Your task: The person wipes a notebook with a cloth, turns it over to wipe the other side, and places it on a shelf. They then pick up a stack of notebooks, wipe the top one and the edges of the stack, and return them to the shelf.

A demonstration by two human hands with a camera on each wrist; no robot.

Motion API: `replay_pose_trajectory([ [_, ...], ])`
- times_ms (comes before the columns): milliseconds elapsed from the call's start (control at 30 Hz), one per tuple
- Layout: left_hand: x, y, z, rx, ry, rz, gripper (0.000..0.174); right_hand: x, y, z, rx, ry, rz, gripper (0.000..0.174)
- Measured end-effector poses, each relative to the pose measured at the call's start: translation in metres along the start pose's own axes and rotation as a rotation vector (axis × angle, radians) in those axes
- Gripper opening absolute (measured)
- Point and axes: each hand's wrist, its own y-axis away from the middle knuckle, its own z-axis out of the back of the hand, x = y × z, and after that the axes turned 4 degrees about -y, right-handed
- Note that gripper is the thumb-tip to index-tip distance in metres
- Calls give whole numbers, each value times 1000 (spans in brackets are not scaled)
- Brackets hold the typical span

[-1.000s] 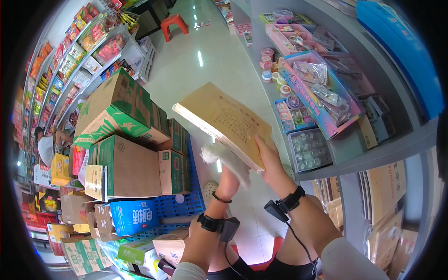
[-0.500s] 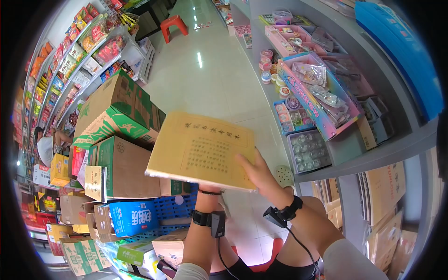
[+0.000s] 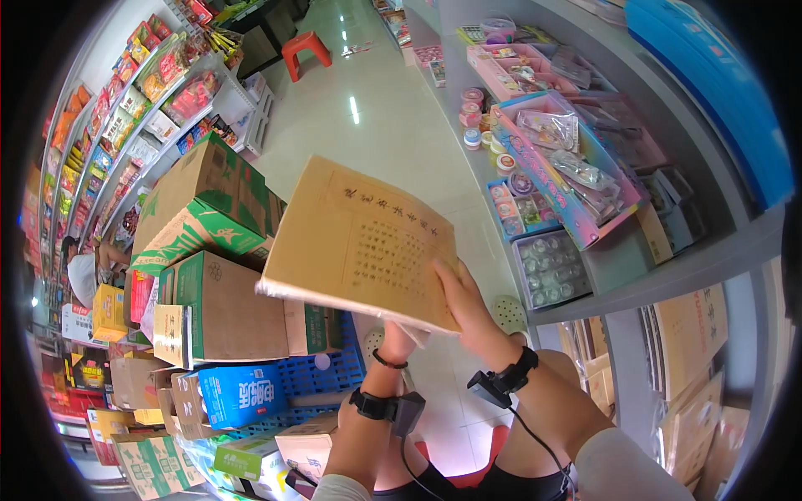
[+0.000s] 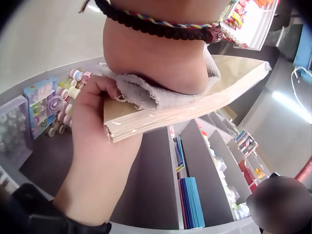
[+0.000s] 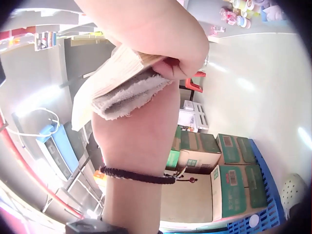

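Observation:
A stack of tan exercise books (image 3: 359, 242), printed with dark characters on the top cover, is held tilted in front of me. My right hand (image 3: 469, 313) grips its near right corner, thumb on the cover and fingers underneath. Below the stack is my left hand (image 3: 398, 344), mostly covered by it in the head view. In the left wrist view a greyish white cloth (image 4: 168, 101) lies between the left hand and the underside of the books; the left fingers are hidden. The right wrist view shows the cloth's fuzzy edge (image 5: 129, 100) close by the right fingers.
Cardboard cartons (image 3: 230, 305) stand on a blue plastic crate (image 3: 334, 363) at left, with snack shelves (image 3: 125, 108) behind. A grey shelf (image 3: 618, 292) with toy boxes (image 3: 568, 167) runs along the right. A red stool (image 3: 305, 54) stands farther up the tiled floor.
The stack has swung from steeply tilted to cover upward, then its far side has risen a little. The left hand and cloth, plainly visible earlier, have gone beneath it. The right hand keeps its grip.

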Motion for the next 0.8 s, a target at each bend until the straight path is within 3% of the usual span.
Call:
replay_pose_trajectory([
  [67,-6,2,-13,-20,53,-37,60,-4,-9,7,-50,-65,-97,46],
  [133,-11,5,-18,-35,-277,-190,57,-6,-14,11,-88,-68,-118,45],
  [200,-10,0,-21,-102,-250,-219,55,-9,-18,15,-126,-69,-140,44],
  [300,-25,-9,-20,-255,-121,-314,57,-17,-25,24,-134,-9,-143,48],
  [433,-39,-16,19,-348,21,-405,54,-29,-28,34,-3,104,-168,45],
  [533,-60,-22,36,-358,236,-354,59,-25,-20,32,98,212,-130,43],
  [567,-51,-24,69,34,391,-392,62,-20,-16,30,131,266,-113,43],
  [600,-49,-27,93,105,308,-381,60,-13,-11,26,140,268,-115,43],
  [700,-21,-26,115,140,378,-354,60,5,-1,16,131,389,-108,45],
  [800,-8,-22,116,198,486,-292,59,8,-1,16,142,363,50,48],
])
